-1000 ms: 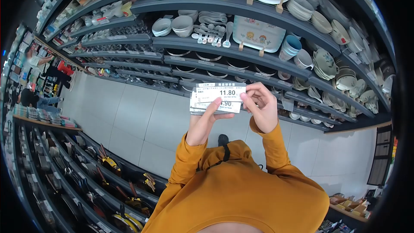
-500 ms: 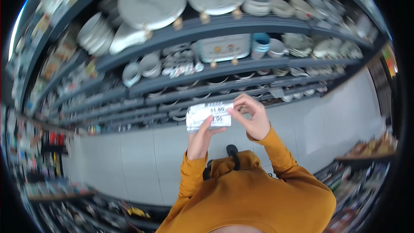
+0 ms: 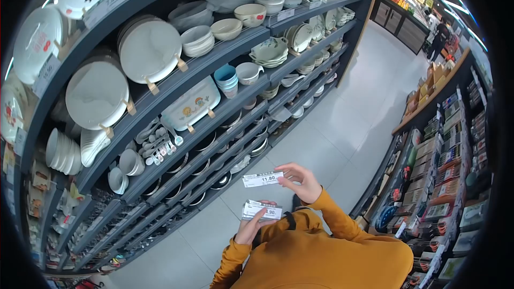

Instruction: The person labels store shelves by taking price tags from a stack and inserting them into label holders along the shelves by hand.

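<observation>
My right hand [image 3: 301, 182] pinches the right end of a white price label [image 3: 261, 179] that reads 11.80. Just below it, my left hand [image 3: 254, 227] is closed around a stack of price labels [image 3: 261, 211], with the thumb across the front. Part of the top label's number, ending in .90, shows beside the thumb. The single label and the stack are apart from each other, both held out in front of my body above the floor.
A dark shelf unit [image 3: 214, 56] on the left carries white plates [image 3: 96, 95], bowls [image 3: 250, 15], blue cups [image 3: 226, 76] and spoons [image 3: 160, 142]. Packaged goods [image 3: 450, 166] hang on the right. A tiled aisle [image 3: 342, 123] runs between them toward a produce stand [image 3: 401, 5], with a person [image 3: 438, 40] beyond.
My right hand has drawn the 11.80 label off the stack, up and away from my left hand. The view has turned to the right, along the aisle.
</observation>
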{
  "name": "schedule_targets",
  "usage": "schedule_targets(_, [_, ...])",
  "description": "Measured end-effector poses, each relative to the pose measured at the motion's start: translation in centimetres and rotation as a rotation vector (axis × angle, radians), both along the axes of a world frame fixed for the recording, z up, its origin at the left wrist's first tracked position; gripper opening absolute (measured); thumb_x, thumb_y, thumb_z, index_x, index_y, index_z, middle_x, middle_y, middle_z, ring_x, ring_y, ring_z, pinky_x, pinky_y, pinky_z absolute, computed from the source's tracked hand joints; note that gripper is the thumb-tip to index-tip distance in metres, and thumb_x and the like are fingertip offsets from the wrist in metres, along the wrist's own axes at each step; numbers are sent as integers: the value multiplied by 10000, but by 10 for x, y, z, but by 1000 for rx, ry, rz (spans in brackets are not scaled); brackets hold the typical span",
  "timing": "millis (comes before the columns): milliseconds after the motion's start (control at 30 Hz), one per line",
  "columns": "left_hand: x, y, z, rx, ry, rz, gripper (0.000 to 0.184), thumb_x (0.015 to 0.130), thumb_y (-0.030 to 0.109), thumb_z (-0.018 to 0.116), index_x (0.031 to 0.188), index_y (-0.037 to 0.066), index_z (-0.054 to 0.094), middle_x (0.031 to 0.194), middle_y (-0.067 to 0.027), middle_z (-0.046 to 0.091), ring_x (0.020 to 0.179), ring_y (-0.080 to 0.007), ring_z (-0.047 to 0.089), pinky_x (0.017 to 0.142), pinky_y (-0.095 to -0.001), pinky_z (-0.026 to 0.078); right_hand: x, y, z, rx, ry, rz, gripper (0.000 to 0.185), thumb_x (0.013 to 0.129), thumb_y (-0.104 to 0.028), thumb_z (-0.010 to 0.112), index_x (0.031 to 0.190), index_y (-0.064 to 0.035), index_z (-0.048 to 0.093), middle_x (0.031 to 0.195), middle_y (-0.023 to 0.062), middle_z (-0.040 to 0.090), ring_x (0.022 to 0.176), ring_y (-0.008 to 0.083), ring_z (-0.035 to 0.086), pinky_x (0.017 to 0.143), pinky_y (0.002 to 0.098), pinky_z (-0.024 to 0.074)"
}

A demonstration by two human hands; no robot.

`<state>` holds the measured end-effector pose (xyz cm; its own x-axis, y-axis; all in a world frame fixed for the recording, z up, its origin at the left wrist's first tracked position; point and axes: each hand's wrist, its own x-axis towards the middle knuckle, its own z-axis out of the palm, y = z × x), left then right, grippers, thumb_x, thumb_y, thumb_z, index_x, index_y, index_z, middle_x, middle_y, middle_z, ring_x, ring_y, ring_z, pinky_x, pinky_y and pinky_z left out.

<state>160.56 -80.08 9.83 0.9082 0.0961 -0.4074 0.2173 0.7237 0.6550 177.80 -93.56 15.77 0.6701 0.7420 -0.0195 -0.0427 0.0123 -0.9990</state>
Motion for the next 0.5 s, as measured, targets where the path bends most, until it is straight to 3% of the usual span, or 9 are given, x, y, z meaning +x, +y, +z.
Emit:
schedule_targets(200, [69, -44, 1, -7, -5, -29, 293, 959, 118, 513, 1242, 42, 499, 1223, -128, 566, 1125, -232, 570, 897, -415, 521, 57, -61, -7, 19, -31, -29, 245, 908, -67, 620, 1132, 25, 581, 1066, 97, 631, 890, 142, 619, 764, 276, 518])
schedule_targets(500, [274, -177, 12, -71, -90, -82, 307, 947, 117, 520, 1244, 43, 498, 1253, -137, 557, 1142, -251, 567, 908, -406, 517, 216, -231, -21, 38, -71, -318, 164, 896, -43, 624, 1037, 23, 574, 1018, 86, 638, 945, 148, 626, 841, 287, 507])
